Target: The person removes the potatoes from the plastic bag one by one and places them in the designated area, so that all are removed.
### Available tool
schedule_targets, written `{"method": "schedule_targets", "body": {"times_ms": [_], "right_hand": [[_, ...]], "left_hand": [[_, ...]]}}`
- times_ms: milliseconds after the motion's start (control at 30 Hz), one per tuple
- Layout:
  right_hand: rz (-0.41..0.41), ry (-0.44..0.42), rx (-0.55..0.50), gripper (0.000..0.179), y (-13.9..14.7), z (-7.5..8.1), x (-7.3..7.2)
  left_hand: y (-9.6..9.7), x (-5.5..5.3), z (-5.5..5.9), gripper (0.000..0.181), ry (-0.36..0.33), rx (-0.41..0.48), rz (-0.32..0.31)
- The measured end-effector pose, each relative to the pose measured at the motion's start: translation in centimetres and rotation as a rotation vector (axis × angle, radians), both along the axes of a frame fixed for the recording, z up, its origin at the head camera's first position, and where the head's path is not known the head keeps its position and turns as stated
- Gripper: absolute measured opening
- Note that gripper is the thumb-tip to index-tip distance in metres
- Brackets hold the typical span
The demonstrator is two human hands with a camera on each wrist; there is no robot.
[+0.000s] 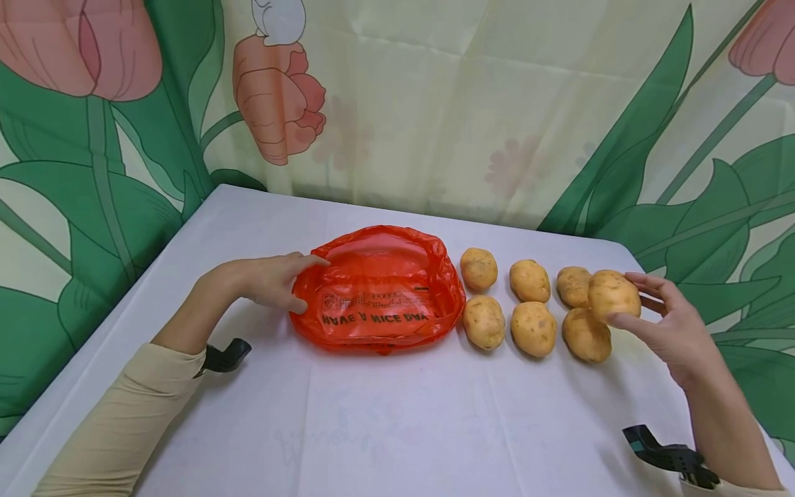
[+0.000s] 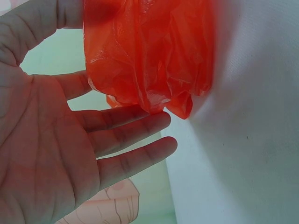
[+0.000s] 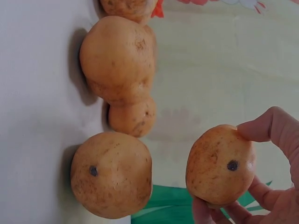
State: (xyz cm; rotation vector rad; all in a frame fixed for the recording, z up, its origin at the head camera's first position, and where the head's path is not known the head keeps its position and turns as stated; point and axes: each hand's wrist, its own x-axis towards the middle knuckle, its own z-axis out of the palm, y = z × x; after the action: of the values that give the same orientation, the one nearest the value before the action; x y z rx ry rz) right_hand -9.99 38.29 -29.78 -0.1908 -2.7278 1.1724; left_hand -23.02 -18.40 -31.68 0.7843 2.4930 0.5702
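Observation:
A red plastic bag [image 1: 373, 276] lies on the table with its mouth spread open and its rim raised. My left hand [image 1: 273, 279] rests against the bag's left side, fingers extended; in the left wrist view the straight fingers [image 2: 135, 161] touch the crinkled red film. At the right, my right hand [image 1: 673, 324] pinches a potato [image 1: 613, 295] between thumb and fingertips. This potato [image 3: 220, 165] is held off the table, and a dark spot shows on it in the right wrist view.
Several potatoes stand in two rows right of the bag, among them a front one [image 1: 533, 329] and a back one [image 1: 478, 269]. Under the held potato lies another potato [image 1: 586, 335]. A white cloth covers the table [image 1: 397, 421]; a printed curtain [image 1: 422, 117] hangs behind.

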Motion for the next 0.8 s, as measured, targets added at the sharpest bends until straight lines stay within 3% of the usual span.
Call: {"method": "schedule_targets", "body": {"times_ms": [300,800], "right_hand": [[0.007,-0.011,-0.018,0.057,2.0,-0.1,0.6],[0.016,-0.145,0.076,0.056,5.4,-1.1,0.9]], "left_hand": [[0.0,0.0,-0.1,0.08,-0.007,-0.003,0.004],[0.0,0.0,-0.1,0.08,0.013,-0.012,0.0]]}}
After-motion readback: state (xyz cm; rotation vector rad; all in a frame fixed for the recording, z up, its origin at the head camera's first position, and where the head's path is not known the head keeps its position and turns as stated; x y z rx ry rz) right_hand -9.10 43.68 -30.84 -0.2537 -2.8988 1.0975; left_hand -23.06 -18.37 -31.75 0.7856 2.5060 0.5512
